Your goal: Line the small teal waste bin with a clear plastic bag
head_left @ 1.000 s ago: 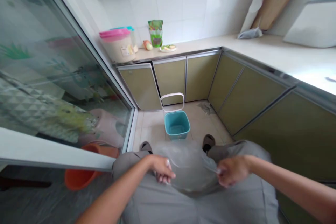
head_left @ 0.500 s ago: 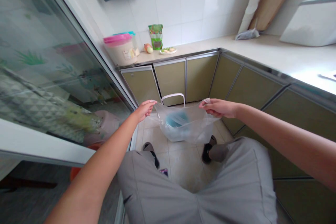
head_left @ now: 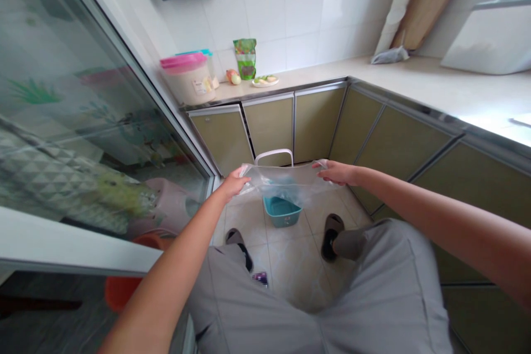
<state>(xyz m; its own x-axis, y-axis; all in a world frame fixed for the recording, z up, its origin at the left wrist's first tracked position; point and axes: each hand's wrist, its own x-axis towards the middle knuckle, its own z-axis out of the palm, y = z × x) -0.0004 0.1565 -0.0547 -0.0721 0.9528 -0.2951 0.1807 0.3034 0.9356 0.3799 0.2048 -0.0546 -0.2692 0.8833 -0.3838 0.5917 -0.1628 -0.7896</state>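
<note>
A thin, see-through plastic bag (head_left: 286, 178) is stretched between my two hands. My left hand (head_left: 234, 183) pinches one upper corner of it, and my right hand (head_left: 337, 172) grips the opposite corner. Below and behind the bag, a teal plastic bin (head_left: 284, 213) stands on the floor between my feet, its upper part seen hazily through the plastic. A white handle (head_left: 274, 152) arches up behind the bag; whether it belongs to the bin is hidden.
Olive cabinets (head_left: 269, 127) run below the counter (head_left: 315, 69). On it sit a pink-lidded container (head_left: 188, 77), a green pouch (head_left: 245, 59), an onion (head_left: 233, 77) and a plate (head_left: 265, 82). A glass door (head_left: 103, 116) is at left, an orange-red container (head_left: 122, 292) beyond it.
The bag's hanging lower part has swung up and shrunk in view, uncovering the front of the teal bin. My left hand has moved slightly down; both hands keep hold of the bag.
</note>
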